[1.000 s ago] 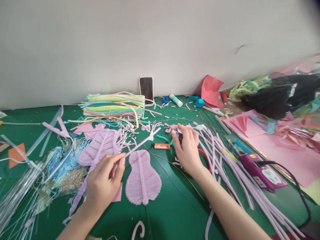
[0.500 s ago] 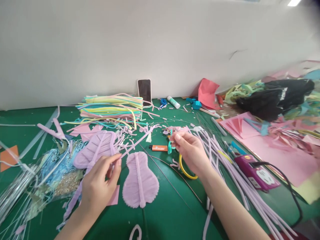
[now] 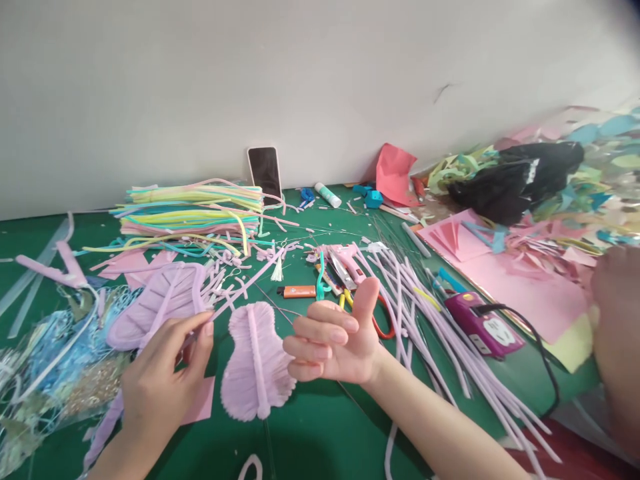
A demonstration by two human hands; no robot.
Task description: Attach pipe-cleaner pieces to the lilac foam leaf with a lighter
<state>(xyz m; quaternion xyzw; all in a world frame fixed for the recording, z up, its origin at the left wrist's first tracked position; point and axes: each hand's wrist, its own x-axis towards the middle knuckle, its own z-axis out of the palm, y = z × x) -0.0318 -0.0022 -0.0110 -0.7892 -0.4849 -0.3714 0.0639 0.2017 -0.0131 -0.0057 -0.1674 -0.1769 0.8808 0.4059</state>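
Note:
My left hand (image 3: 160,373) is pinched shut on a thin lilac pipe cleaner (image 3: 245,288) that slants up and right from the fingertips. Just behind it lies a lilac leaf-shaped pipe-cleaner piece (image 3: 160,300) with a raised rim and ribs. A second lilac piece (image 3: 256,360), waisted with a central rib, lies flat between my hands. My right hand (image 3: 335,340) is raised at this piece's right edge, thumb up and apart from loosely curled fingers, holding nothing. Beyond it are scissors (image 3: 343,272) with their handles partly hidden, and an orange lighter (image 3: 299,292).
Multicoloured pipe cleaners (image 3: 195,217) are stacked at the back beside a phone (image 3: 265,172). Long lilac stems (image 3: 450,353) and a purple power socket (image 3: 483,325) with a black cable lie right. A pink glue gun (image 3: 350,257) lies mid-table. A blurred arm (image 3: 617,340) enters at the right edge.
My right hand has moved away from the tools toward me, its thumb now raised, uncovering the scissors. My left hand keeps its pinch. The view has turned right, and a blurred arm has appeared there.

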